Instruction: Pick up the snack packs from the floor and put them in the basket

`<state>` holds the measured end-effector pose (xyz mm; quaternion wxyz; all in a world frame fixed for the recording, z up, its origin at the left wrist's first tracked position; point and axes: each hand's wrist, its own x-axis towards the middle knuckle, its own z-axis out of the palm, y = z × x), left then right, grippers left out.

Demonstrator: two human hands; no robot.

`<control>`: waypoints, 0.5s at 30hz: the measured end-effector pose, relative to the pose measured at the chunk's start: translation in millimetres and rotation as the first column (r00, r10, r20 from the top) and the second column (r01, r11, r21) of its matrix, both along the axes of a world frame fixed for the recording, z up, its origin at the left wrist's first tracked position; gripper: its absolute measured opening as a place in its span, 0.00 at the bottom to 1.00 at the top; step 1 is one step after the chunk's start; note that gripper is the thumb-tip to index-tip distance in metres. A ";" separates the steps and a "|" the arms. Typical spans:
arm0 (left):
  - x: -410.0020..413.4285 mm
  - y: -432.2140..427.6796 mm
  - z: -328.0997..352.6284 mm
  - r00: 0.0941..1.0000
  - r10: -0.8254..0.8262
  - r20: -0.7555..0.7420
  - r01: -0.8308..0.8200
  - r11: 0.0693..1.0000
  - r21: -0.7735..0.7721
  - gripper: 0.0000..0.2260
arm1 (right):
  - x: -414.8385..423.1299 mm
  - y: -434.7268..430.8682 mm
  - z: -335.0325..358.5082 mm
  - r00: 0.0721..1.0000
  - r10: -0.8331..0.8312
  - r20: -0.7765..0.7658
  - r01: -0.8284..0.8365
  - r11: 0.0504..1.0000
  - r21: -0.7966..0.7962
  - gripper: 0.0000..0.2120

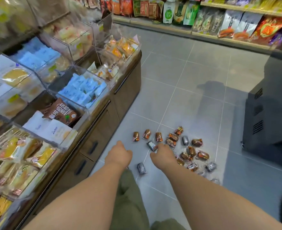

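Several small snack packs lie scattered on the grey tiled floor (pixel 186 97). Most are brown and orange, such as one brown pack (pixel 135 136) at the left of the heap and another (pixel 196 142) further right. A few are grey: one grey pack (pixel 151 145) and a second (pixel 141 168) nearer me. Both my arms reach forward and down. My left hand (pixel 120 155) hangs with fingers loosely curled under and shows nothing in it. My right hand (pixel 163 153) is over the heap, its fingertips at the edge of the first grey pack. No basket is in view.
A wooden display counter (pixel 125 90) with clear bins of bread and cakes runs along my left. A black cabinet (pixel 269 113) stands at the right. Shelves of bagged snacks (pixel 220 22) line the far wall. My green trousers (pixel 130 196) show below.
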<state>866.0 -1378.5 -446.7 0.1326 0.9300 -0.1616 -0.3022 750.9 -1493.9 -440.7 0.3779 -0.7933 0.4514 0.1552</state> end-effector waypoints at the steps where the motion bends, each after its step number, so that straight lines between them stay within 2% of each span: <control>1: 17.3 -11.0 -6.0 1.000 -0.006 -0.010 0.006 1.000 0.001 0.16 | 16.2 -10.9 -4.6 1.000 -0.009 -0.014 0.009 1.000 0.000 0.21; 9: 155.3 -100.3 -43.3 0.995 -0.069 -0.077 0.072 0.997 0.034 0.18 | 142.9 -97.0 -29.2 0.993 -0.068 -0.092 0.065 0.997 -0.037 0.21; 15: 207.7 -157.7 -89.6 0.986 -0.097 -0.133 0.107 0.992 0.067 0.20 | 192.7 -153.5 -67.9 0.985 -0.082 -0.155 0.086 0.996 0.016 0.22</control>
